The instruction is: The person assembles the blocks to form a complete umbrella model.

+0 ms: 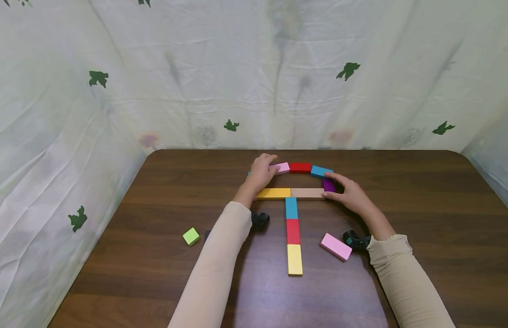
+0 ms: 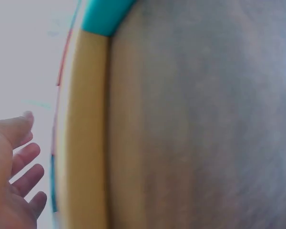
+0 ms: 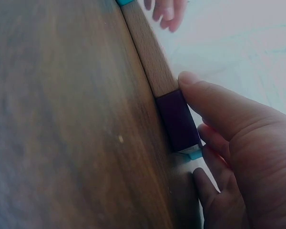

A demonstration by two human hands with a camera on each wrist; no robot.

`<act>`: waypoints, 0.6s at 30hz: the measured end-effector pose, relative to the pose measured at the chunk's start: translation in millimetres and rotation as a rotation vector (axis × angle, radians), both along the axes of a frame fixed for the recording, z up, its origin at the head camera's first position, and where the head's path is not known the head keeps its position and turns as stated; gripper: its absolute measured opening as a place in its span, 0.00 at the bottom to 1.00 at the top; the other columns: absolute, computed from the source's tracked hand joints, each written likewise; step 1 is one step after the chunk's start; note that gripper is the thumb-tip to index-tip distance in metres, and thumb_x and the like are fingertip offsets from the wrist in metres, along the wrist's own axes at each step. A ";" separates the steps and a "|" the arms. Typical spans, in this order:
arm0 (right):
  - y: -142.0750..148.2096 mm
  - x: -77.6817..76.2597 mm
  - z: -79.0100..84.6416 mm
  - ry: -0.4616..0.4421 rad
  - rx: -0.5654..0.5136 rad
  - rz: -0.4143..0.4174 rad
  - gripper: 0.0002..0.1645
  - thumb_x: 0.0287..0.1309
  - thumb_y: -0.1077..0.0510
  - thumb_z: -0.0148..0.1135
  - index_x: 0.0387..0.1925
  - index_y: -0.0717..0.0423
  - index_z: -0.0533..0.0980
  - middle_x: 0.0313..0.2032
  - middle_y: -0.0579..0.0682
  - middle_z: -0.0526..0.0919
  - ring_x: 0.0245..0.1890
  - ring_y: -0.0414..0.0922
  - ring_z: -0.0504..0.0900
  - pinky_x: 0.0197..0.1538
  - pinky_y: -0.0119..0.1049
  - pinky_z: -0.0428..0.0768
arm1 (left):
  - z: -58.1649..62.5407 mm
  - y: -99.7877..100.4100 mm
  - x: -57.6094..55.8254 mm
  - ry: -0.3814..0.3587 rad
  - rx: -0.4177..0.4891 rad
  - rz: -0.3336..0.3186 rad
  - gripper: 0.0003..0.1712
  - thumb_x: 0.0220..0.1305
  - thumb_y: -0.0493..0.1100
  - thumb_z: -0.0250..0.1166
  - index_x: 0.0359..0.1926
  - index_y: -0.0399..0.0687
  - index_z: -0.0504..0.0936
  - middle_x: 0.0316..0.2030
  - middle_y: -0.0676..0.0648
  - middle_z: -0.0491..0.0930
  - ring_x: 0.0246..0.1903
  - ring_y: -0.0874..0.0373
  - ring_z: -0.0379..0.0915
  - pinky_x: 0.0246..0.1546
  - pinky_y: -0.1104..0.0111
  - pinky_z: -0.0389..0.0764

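Wooden blocks on the table form a curved row above a straight row, with a column below. At the curve's right end, my right hand (image 1: 349,196) holds a purple block (image 3: 178,121) between thumb and fingers. That block meets a bare-wood block (image 1: 307,194) and lies near a blue block (image 1: 321,171). My left hand (image 1: 259,174) is at the curve's left side, its fingers loosely bent beside a pink block (image 1: 283,168); in the left wrist view they hold nothing. A yellow-orange block (image 1: 274,194) lies below that hand. A red block (image 1: 300,167) tops the curve.
The column has a blue block (image 1: 291,208), a red block (image 1: 293,232) and a yellow block (image 1: 295,260). A loose pink block (image 1: 336,247) lies right of it, a green block (image 1: 191,236) far left. Wrist cameras are strapped on both arms. A patterned cloth (image 1: 254,82) hangs behind.
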State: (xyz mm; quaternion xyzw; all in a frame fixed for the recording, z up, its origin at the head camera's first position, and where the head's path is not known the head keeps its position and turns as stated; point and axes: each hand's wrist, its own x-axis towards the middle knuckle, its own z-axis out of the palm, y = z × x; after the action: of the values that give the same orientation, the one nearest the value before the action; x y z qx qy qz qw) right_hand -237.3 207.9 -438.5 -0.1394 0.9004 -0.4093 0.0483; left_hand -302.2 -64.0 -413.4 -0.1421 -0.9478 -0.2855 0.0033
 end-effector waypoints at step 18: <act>0.7 -0.8 -1.8 0.047 -0.082 0.004 0.37 0.53 0.47 0.61 0.62 0.55 0.62 0.61 0.58 0.62 0.62 0.56 0.57 0.59 0.54 0.55 | 48.7 -39.8 23.7 0.162 0.105 -0.046 0.21 0.65 0.45 0.53 0.57 0.41 0.70 0.54 0.44 0.68 0.55 0.51 0.61 0.56 0.60 0.61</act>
State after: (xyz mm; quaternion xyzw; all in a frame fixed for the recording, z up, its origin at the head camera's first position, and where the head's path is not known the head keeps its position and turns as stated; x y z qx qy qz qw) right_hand -238.1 208.6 -440.2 -0.1527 0.8835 -0.4423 0.0221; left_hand -278.5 -103.8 -364.7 -0.1861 -0.9246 -0.3225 0.0806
